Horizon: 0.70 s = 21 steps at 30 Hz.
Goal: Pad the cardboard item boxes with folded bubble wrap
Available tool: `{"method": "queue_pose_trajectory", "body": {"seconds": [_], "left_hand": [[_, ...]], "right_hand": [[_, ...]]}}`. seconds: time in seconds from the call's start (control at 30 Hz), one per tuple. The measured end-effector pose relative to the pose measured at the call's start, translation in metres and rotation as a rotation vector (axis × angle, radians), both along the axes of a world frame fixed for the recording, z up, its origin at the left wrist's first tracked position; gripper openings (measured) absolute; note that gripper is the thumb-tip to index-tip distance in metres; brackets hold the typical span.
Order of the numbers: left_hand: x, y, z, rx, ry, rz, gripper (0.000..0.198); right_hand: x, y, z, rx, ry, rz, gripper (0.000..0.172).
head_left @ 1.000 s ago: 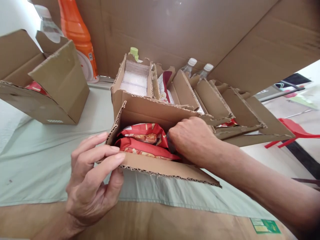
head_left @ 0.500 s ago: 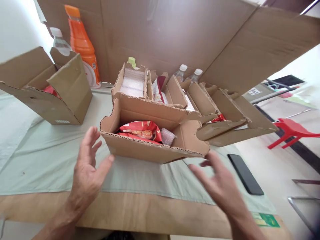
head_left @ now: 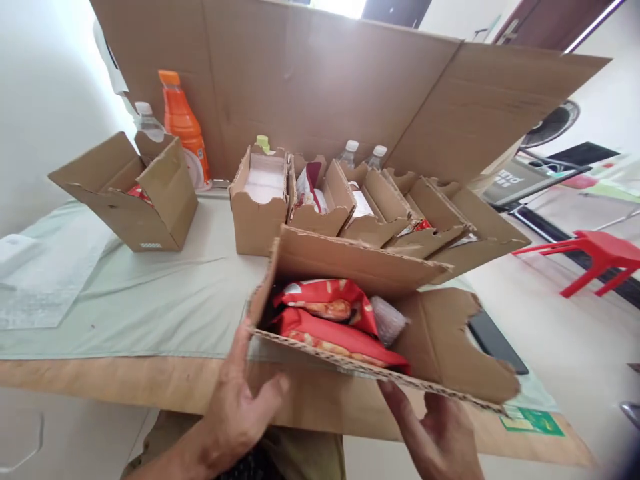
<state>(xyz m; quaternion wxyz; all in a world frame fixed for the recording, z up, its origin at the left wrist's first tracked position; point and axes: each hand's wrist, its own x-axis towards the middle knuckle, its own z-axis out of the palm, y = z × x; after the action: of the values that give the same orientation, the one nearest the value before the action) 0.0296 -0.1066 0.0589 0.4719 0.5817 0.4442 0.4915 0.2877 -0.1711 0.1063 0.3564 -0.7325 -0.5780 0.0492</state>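
Note:
An open cardboard box (head_left: 445,327) is tilted towards me over the table's front edge. Inside it lie two red snack packets (head_left: 340,337) and a small bubble-wrapped item (head_left: 389,321). My left hand (head_left: 235,410) grips the box's left end, with its fingers along the side wall and the thumb in front. Under the front wall, towards the right, my right hand (head_left: 433,430) supports the box; some of its fingers are hidden beneath the cardboard.
Behind stands a row of open cardboard boxes (head_left: 263,227), backed by a tall cardboard panel (head_left: 310,87). Another open box (head_left: 175,220) and an orange bottle (head_left: 183,127) are at the left. A black phone (head_left: 505,347) lies right, partly behind the held box.
The box has come nearer to me and to the right, tilting so more of its contents show. Both hands, apart before, now hold it. The view has also shifted.

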Motion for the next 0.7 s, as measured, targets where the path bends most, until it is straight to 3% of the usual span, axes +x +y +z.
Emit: {"method": "queue_pose_trajectory", "body": {"seconds": [0.1, 0.23, 0.4, 0.5, 0.63, 0.7], "left_hand": [[-0.023, 0.0, 0.009, -0.008, -0.023, 0.129, 0.068], [-0.038, 0.017, 0.023, 0.13, -0.037, 0.232, 0.066], [-0.033, 0.01, 0.004, 0.056, 0.013, 0.243, 0.063], [-0.044, 0.002, -0.006, 0.006, 0.021, 0.305, 0.063], [-0.076, -0.006, -0.003, 0.038, -0.016, 0.435, 0.055], [-0.091, -0.006, 0.001, 0.057, -0.034, 0.491, 0.052]], "right_hand": [[-0.025, 0.015, 0.006, 0.021, -0.029, 0.099, 0.033], [-0.047, 0.054, 0.016, 0.129, -0.02, 0.148, 0.038], [-0.042, 0.044, 0.004, 0.142, -0.048, 0.113, 0.033], [-0.052, 0.038, -0.009, 0.128, -0.04, 0.145, 0.031], [-0.083, 0.064, -0.012, 0.039, 0.034, 0.318, 0.029], [-0.098, 0.078, -0.011, 0.036, 0.051, 0.382, 0.036]]}}
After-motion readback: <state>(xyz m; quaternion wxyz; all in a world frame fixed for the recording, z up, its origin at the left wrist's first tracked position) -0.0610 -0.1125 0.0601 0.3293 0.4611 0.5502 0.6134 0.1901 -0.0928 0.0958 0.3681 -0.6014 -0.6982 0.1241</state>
